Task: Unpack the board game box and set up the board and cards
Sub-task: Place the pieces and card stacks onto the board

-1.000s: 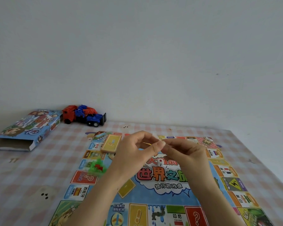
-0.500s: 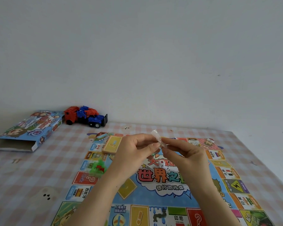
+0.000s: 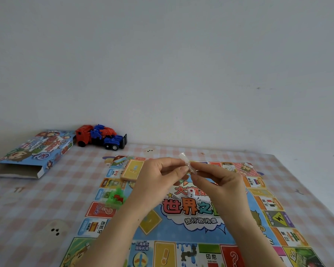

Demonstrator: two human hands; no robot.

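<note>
pinching 1 small clear wrapper [image 3: 185, 160] from both sides: left hand [image 3: 158, 176] by thumb and forefinger on its left edge, right hand [image 3: 218, 182] likewise on its right edge, both raised over the far middle of the board [image 3: 201, 221]. nothing else gripped in either hand. looks like the opening or emptying of the wrapper, judged a late step of unpacking, with the board already spread flat on the checked cloth [image 3: 37, 209].

to do it well: keep the 2 pinches close together, pull apart gently rather than yank, and tip the opening down over the board's centre to drop any contents onto the print, not off the cloth. then set the wrapper aside, well away from the squares. mind the white die [image 3: 191, 193] just below the hands near the title; cannot tell whether lying on the board or in mid-fall, so avoid brushing it with a wrist.

counted: 1 board, 1 wrapper, 1 die in view, 1 yellow card stack [image 3: 132, 169] on the board's far left squares, 1 clump of green plastic pieces [image 3: 115, 197] nearer along the left edge, too blurred for a count of pieces. off the board: 1 open game box [image 3: 31, 153] far left, 1 red and blue toy truck [image 3: 100, 136] just right of it by the wall.
</note>
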